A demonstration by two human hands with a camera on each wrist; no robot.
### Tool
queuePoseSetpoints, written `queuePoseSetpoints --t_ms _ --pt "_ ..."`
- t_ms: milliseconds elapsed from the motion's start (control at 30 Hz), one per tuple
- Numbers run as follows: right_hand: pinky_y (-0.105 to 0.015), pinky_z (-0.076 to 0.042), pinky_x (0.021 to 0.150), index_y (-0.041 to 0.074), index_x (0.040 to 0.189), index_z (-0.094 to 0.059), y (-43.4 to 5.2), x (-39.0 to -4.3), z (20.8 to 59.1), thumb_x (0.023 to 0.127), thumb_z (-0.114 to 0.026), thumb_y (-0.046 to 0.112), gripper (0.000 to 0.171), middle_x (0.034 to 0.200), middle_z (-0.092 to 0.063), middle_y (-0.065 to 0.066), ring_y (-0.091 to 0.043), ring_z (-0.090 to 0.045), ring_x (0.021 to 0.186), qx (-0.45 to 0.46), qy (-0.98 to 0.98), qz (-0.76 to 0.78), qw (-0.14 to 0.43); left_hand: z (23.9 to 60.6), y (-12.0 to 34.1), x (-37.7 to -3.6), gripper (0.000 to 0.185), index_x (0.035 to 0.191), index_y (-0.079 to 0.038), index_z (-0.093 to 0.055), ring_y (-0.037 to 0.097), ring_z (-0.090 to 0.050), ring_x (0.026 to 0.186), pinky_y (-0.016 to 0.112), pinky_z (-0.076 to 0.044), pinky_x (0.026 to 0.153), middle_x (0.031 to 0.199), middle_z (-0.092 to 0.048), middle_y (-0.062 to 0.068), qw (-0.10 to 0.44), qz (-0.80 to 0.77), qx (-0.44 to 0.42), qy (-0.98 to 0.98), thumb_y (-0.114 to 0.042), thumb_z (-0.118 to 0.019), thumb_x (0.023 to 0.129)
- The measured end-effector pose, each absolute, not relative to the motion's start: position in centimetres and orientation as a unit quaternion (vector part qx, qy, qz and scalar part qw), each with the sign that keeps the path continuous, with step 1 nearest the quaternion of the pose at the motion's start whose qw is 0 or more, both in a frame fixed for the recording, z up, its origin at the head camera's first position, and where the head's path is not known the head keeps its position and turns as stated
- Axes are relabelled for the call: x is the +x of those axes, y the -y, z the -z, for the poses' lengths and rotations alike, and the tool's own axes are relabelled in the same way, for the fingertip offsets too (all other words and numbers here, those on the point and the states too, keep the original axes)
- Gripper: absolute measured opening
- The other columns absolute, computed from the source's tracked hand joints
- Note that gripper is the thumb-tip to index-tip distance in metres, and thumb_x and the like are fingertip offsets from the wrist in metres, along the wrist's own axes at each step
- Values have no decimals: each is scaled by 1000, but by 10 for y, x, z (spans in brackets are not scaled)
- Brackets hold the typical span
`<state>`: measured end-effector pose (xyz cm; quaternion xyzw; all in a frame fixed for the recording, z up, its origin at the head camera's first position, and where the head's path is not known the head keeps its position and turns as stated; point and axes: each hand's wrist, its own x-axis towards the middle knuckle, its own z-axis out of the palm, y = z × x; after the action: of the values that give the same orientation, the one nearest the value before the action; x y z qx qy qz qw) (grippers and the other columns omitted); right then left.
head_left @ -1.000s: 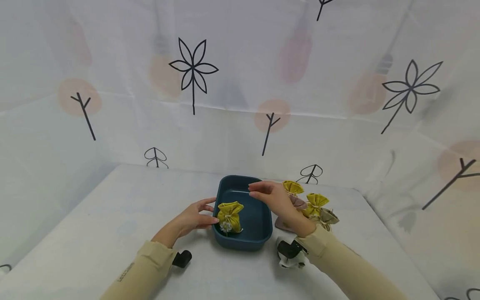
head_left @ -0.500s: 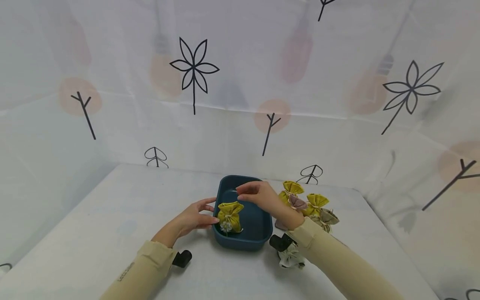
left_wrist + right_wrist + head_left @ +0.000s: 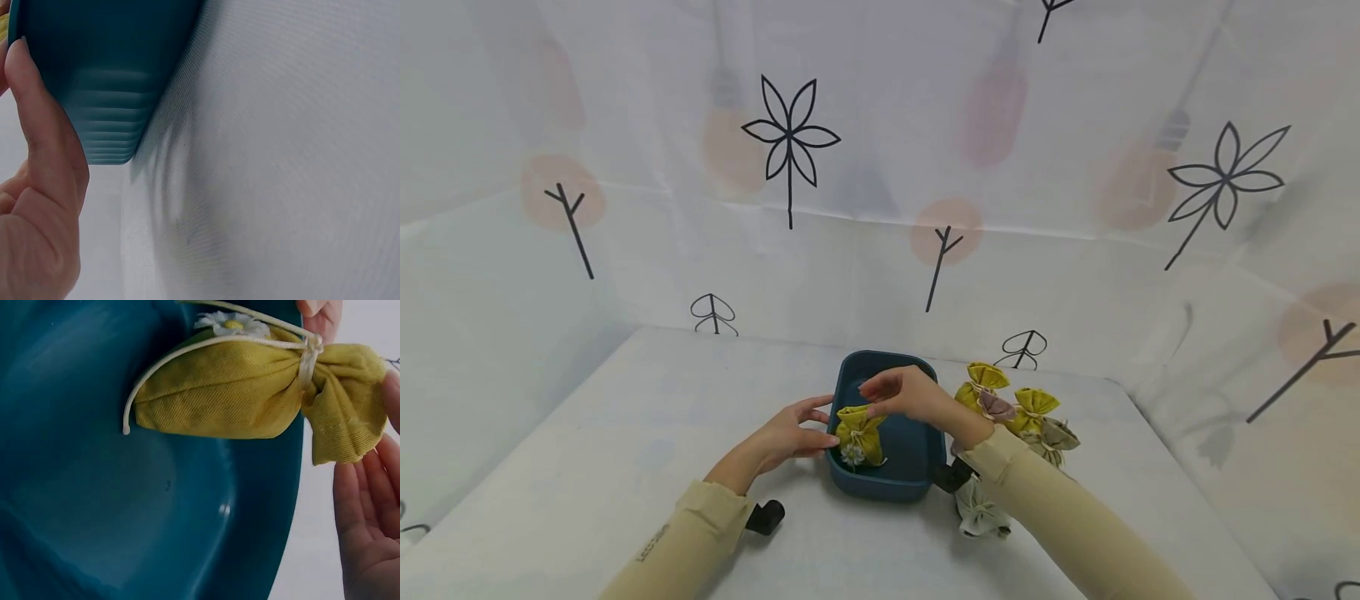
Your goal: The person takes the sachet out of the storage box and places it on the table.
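A yellow cloth drawstring pouch [image 3: 859, 440] with a white daisy stands near the front left inside a dark blue plastic box [image 3: 887, 490]. My left hand [image 3: 784, 432] touches the box's left rim with outstretched fingertips, also seen against its wall [image 3: 109, 100] in the left wrist view. My right hand [image 3: 917, 398] is over the box at the pouch's gathered top, thumb and fingers spread apart. In the right wrist view, that thumb and the fingers [image 3: 369, 500] lie close around the pouch's frilled top [image 3: 347, 409]; a firm grip does not show.
Right of the box stand more pouches: yellow ones [image 3: 987, 377] [image 3: 1033, 402], a mauve one [image 3: 996, 406] and a beige one [image 3: 1058, 433]. A pale grey-green pouch [image 3: 981, 510] lies nearer, beside my right sleeve. A white cloth covers the table [image 3: 700, 400].
My right hand has moved left and down, from the box's right side to the top of the yellow pouch. My left hand, the box and the pouches have stayed in place.
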<state>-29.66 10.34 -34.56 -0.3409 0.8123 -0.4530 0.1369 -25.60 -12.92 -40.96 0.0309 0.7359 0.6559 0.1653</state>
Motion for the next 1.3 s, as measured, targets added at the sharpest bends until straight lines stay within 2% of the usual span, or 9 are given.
queuePoseSetpoints --t_ms 200,367,633,900,1300 --pt "-31 -51 83 -1 110 -66 -101 -298 347 83 -72 12 31 107 -66 -9 -17 -61 96 -325 -824 431 175 410 130 -256 79 143 -14 -36 20 -59 79 29 -54 72 120 -47 15 169 -653 37 -737 -14 -78 77" --pt "-33 -52 79 4 105 -70 -99 -296 347 86 -68 12 20 99 -68 -4 -15 -62 89 -319 -828 424 184 409 130 -255 79 143 -14 -37 19 -60 79 30 -54 71 120 -47 15 168 -656 30 -735 -12 -78 76" --pt "-30 -53 74 2 95 -71 -95 -296 350 87 -66 9 13 91 -68 -3 -14 -62 82 -305 -834 433 157 407 129 -255 76 143 -14 -37 18 -59 77 30 -54 69 119 -48 14 162 -656 28 -737 -11 -76 78" --pt "-33 -52 77 0 95 -70 -96 -295 349 87 -65 8 12 88 -67 -4 -15 -62 81 -269 -843 443 145 406 128 -254 77 143 -15 -37 19 -58 75 30 -54 69 119 -48 14 164 -656 25 -737 -11 -77 77" --pt "-30 -52 73 -1 95 -69 -99 -290 345 87 -64 5 11 86 -66 -3 -14 -60 79 -262 -836 464 131 407 128 -255 77 142 -15 -38 18 -60 77 30 -54 69 120 -48 14 163 -659 22 -734 -10 -77 77"
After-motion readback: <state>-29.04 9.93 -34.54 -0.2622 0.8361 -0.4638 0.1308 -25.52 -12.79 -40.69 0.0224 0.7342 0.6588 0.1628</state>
